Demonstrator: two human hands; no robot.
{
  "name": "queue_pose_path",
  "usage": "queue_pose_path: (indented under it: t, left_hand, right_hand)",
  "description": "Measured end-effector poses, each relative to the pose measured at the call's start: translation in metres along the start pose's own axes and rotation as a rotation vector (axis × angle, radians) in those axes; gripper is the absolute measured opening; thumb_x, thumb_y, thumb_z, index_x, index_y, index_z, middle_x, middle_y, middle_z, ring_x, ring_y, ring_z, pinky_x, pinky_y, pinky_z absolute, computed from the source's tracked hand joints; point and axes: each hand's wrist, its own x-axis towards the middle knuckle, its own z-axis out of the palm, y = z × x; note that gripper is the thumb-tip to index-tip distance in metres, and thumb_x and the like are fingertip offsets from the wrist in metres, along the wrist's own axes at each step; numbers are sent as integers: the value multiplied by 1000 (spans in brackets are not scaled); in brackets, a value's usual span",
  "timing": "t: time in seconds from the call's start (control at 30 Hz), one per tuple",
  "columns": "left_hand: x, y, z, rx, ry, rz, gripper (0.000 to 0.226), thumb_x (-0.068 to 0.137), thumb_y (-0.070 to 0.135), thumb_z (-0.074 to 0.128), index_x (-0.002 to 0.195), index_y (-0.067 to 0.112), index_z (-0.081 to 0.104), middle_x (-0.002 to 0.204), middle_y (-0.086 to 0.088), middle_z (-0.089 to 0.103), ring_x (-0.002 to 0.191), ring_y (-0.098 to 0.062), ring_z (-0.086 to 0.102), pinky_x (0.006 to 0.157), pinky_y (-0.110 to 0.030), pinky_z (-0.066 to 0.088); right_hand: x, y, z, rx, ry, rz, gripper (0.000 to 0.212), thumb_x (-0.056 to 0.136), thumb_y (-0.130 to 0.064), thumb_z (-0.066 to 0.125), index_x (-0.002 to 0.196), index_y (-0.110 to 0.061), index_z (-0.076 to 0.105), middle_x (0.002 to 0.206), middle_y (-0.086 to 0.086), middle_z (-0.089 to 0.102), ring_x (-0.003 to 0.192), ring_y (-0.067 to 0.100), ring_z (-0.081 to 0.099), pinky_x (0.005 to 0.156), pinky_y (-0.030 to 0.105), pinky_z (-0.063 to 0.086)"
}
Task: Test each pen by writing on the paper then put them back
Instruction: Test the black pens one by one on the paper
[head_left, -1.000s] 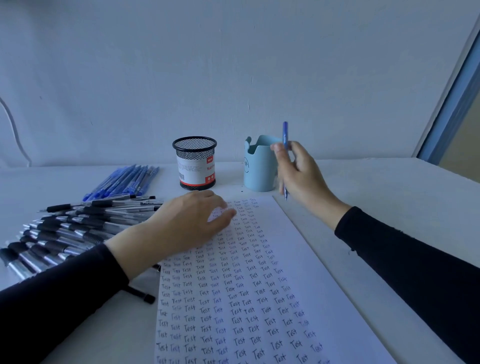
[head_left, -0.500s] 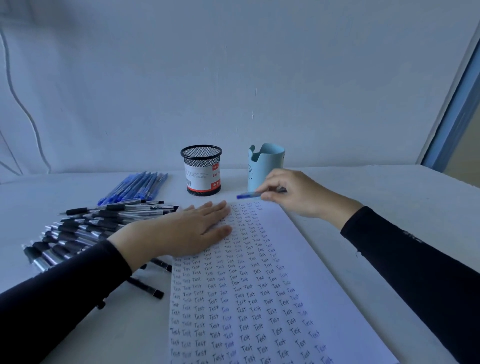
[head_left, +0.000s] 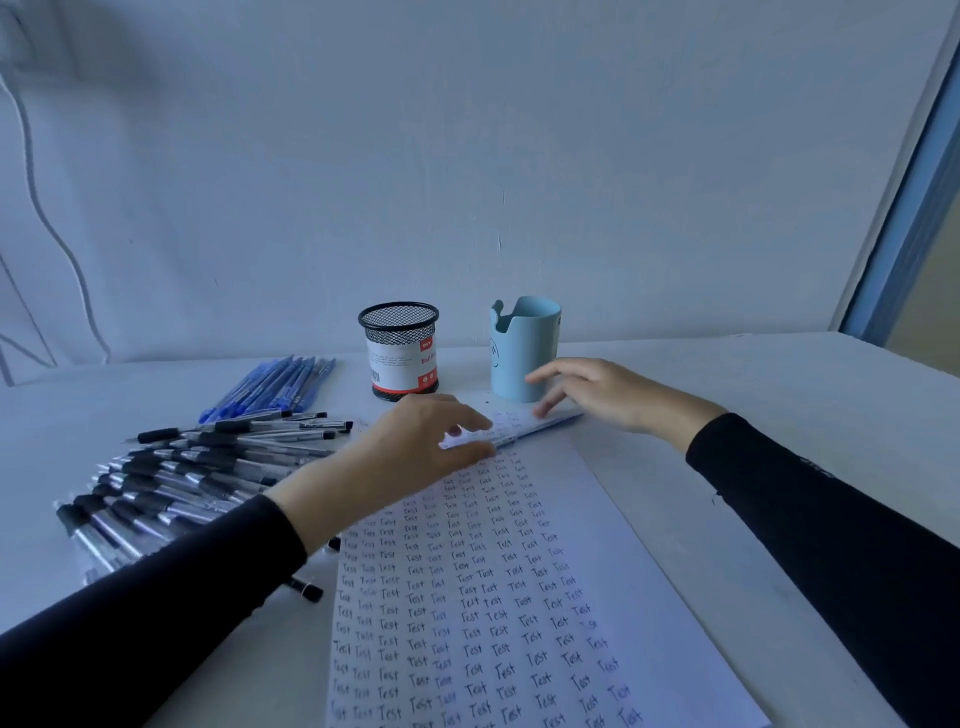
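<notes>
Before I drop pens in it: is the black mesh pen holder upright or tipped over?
Upright: the black mesh pen holder stands on its base, open rim facing up.

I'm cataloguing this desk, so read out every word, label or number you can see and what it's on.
"Test": handwritten in rows all over the paper.
"Ball P", cut off: on the white label of the black mesh holder; its small print and red logo are too blurred.
No words on the light blue cup, only a small drawn mark.
</notes>
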Motion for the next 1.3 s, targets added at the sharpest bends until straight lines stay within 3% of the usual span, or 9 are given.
queue_pose_path:
  t: [0.23,0.4,0.5,0.57,0.63,0.73,0.87,0.93,1.3]
  left_hand:
    - [-4,-16,-19,61,328,126,19,89,11,69,108,8,74,96,-2,70,76,-12,64,78,-27,55]
    - [-15,-58,-79,113,655,-67,15,82,3,73,96,6,76,83,-2,68,61,-12,59,66,-3,40]
    - [-27,-98,-94,121,555,-434,10,86,13,70,90,8,77,85,-12,74,79,-25,68,72,-23,44]
    - [-37,-118,-92,184,451,-558,21,83,17,64,63,14,68,64,-17,60,65,-32,58,66,-31,43]
    - [-42,-124,-88,265,372,-602,34,75,10,60,50,18,39,55,-7,29,56,-20,28,53,-31,29]
    - [-45,-124,-87,282,315,-578,46,69,-2,60,47,19,25,57,-3,17,60,-15,21,49,-31,19]
    - [-44,-131,-84,219,307,-662,33,79,10,67,51,16,52,55,-11,42,59,-30,47,55,-30,35]
    - [-41,-129,-86,183,323,-567,10,85,20,71,81,11,73,81,-13,65,82,-30,63,71,-31,42]
    - [-39,-120,-96,201,34,-451,12,87,26,72,94,19,79,98,3,74,84,-7,58,77,-20,39]
  right_hand:
    - [0,9,-5,205,42,26,43,104,-18,20,118,-25,59,90,-1,77,119,9,54,108,35,35]
    - [3,10,1,299,89,44,37,103,-12,25,108,-18,61,91,7,77,82,2,66,74,15,40]
    - [3,10,2,182,88,30,37,101,-14,31,98,-21,67,90,-2,77,81,-6,65,79,20,38]
    - [0,7,5,111,114,-3,33,99,-14,38,92,-21,69,90,-4,76,87,-5,67,82,19,42]
    - [-1,6,9,6,129,-52,28,97,-15,46,88,-26,70,92,-8,75,89,-2,69,88,23,47]
    - [1,7,11,-208,109,-82,20,91,-28,52,85,-39,68,94,-15,72,93,7,67,92,36,52]
    - [-1,3,14,-361,123,-123,13,89,-44,57,82,-37,66,90,-17,67,89,6,62,86,36,52]
    - [-2,1,15,-420,119,-153,22,87,-56,59,80,-37,66,90,-17,64,88,3,59,81,31,49]
    - [6,16,9,-184,25,-125,22,72,-51,79,89,-39,74,106,-18,66,107,-4,57,102,28,42]
